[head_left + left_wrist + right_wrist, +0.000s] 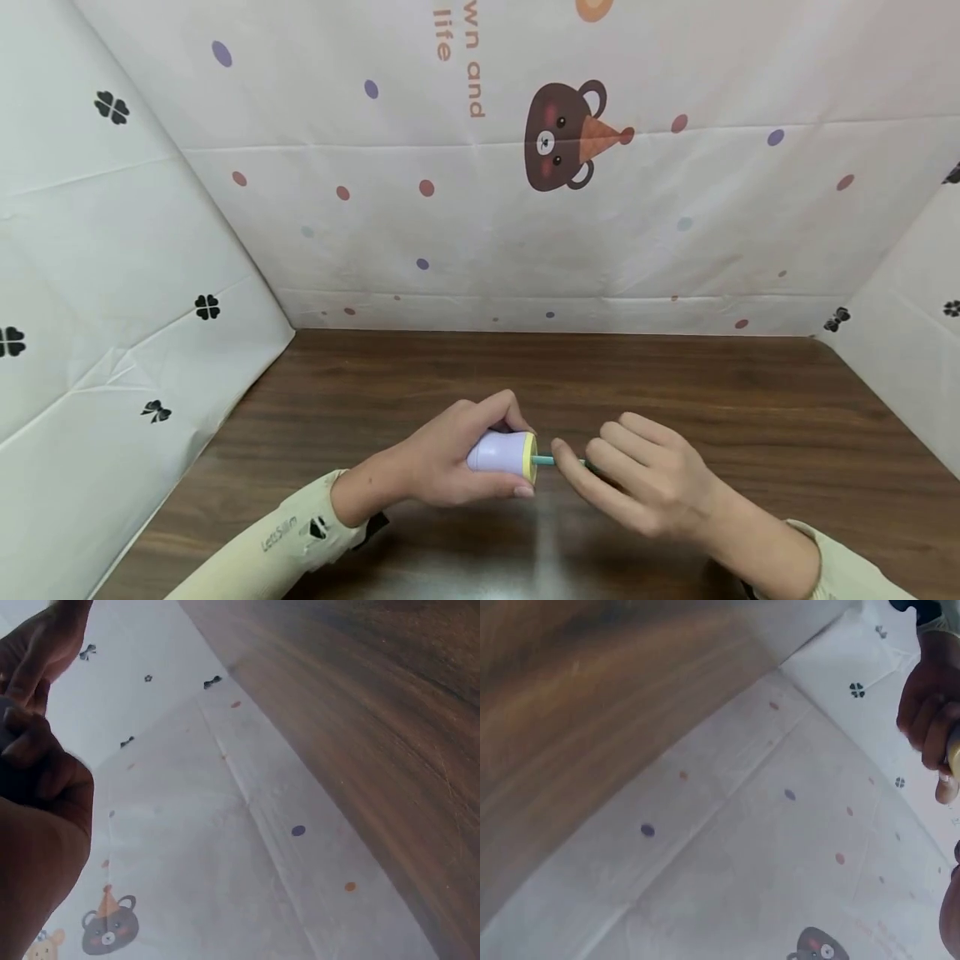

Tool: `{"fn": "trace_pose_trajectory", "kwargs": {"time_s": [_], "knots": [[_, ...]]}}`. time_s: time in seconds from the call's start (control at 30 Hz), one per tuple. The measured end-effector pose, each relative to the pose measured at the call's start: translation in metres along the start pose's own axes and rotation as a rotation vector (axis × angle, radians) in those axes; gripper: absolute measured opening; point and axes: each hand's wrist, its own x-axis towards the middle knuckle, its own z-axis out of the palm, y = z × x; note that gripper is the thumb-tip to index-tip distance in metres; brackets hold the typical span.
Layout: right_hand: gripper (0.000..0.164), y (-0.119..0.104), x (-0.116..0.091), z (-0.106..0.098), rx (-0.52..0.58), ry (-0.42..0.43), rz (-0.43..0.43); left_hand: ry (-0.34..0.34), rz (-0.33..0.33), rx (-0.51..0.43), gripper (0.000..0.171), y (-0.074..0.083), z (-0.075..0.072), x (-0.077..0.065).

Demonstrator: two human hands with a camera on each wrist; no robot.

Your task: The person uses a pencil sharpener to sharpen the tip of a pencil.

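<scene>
Low in the middle of the head view, my left hand (450, 467) grips a small lavender cylinder (498, 452) that lies on its side. Its yellow rim (530, 457) faces right. From that end a thin teal stick (544, 460) sticks out; its inner end is hidden, so I cannot tell how deep it goes. My right hand (648, 475) pinches the stick's other end, mostly covered by the fingers. In the left wrist view the left hand (45, 772) is dark and cut off. The right wrist view catches the left hand (930, 712) around the yellow-rimmed end.
Both hands are above a dark brown wooden table (420, 367). A white patterned sheet (480, 242) with dots and a bear stands behind it. Another sheet (135, 250) with black clover marks borders the left side, and one (900, 308) borders the right.
</scene>
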Motion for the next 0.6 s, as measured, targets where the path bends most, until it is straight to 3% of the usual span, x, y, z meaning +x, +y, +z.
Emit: {"fn": "trace_pose_trajectory", "kwargs": {"time_s": [0.07, 0.13, 0.27, 0.33, 0.4, 0.5, 0.57, 0.6], "knots": [[0.02, -0.001, 0.0, 0.001, -0.009, 0.024, -0.016, -0.023, -0.016, -0.024, 0.039, 0.0, 0.001, 0.0], [0.02, -0.005, -0.002, 0.002, 0.03, 0.002, 0.023, -0.038, -0.03, -0.009, 0.039, 0.001, 0.001, 0.001], [0.022, -0.018, -0.007, 0.001, 0.243, -0.11, 0.261, -0.05, -0.024, 0.09, 0.042, 0.001, 0.001, 0.001], [0.018, -0.026, -0.009, -0.002, 0.424, -0.185, 0.455, -0.05, -0.002, 0.15, 0.044, 0.001, 0.002, 0.001], [0.017, -0.032, -0.01, -0.007, 0.64, -0.285, 0.712, -0.043, 0.039, 0.255, 0.045, 0.0, 0.002, 0.001], [0.02, -0.032, -0.01, -0.016, 1.14, -0.409, 1.192, -0.024, 0.163, 0.503, 0.047, -0.001, 0.005, 0.001], [0.023, -0.027, -0.011, -0.019, 1.452, -0.412, 1.471, 0.005, 0.266, 0.681, 0.049, -0.001, 0.007, 0.002], [0.025, -0.024, -0.011, -0.02, 1.584, -0.405, 1.568, 0.02, 0.31, 0.749, 0.051, -0.001, 0.008, 0.002]]}}
